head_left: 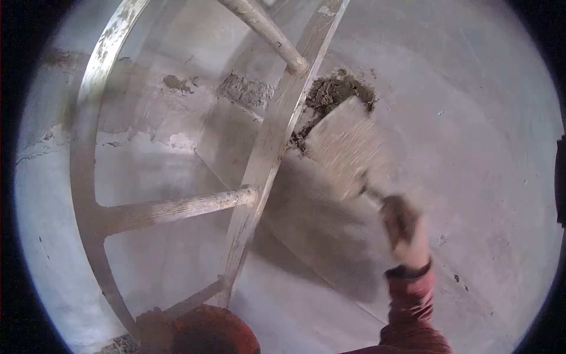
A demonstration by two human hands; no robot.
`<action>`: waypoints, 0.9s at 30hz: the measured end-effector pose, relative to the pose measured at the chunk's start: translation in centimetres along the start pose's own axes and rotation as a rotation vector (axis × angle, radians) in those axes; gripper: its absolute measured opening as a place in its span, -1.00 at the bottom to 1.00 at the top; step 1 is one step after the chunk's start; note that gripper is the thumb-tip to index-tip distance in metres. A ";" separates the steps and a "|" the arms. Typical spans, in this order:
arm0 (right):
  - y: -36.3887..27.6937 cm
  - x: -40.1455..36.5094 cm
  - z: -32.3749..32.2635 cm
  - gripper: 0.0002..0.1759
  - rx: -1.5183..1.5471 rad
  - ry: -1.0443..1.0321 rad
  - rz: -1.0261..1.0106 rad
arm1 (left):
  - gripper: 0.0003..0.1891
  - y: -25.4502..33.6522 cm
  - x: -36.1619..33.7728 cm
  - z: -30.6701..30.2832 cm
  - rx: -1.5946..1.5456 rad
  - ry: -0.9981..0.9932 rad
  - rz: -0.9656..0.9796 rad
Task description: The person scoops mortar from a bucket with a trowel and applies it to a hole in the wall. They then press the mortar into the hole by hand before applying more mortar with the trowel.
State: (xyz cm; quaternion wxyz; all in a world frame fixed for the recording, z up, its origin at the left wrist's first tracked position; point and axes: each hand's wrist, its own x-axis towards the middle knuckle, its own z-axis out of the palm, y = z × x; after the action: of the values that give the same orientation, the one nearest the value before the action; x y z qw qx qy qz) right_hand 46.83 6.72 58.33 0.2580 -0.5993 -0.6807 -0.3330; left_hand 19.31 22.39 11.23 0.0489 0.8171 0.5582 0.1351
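Note:
My right hand [407, 233], at the end of a dark red sleeve, is closed around the handle of a trowel [348, 144]. The trowel's broad, mortar-smeared blade is blurred by motion. Its far corner overlaps the near side of a small heap of dark, wet-looking mortar [339, 91] on the grey floor. Just left of the blade rises a side rail of a ladder [272, 133], which partly covers the heap's left edge. My left hand is out of sight.
The ladder's worn rungs, one a thick lower rung [177, 211], span the left side. A rough crumbly patch [244, 88] shows behind the rail. At the bottom edge is a rounded dark red shape [215, 330]. Thin cracks run across the grey floor [471, 147].

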 end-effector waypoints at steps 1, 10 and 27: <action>-0.7 2.2 -1.6 -0.86 -0.276 0.064 -0.050 | -0.51 -0.5 -0.1 3.0 0.154 0.290 0.092; 1.8 15.7 -3.5 -0.79 -1.086 -0.325 -0.117 | -0.57 0.5 -0.3 -1.4 -0.046 0.084 0.013; 1.8 24.1 -2.5 -0.70 -1.175 -0.194 0.020 | -0.59 0.8 0.2 -2.7 -0.013 -0.033 0.032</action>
State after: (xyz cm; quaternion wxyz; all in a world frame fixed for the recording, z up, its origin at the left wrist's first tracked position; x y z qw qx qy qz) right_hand 44.90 20.38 78.27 -0.1775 -0.6756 -0.3972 -0.5952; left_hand 19.38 22.05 14.05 0.0614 0.8276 0.5435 0.1261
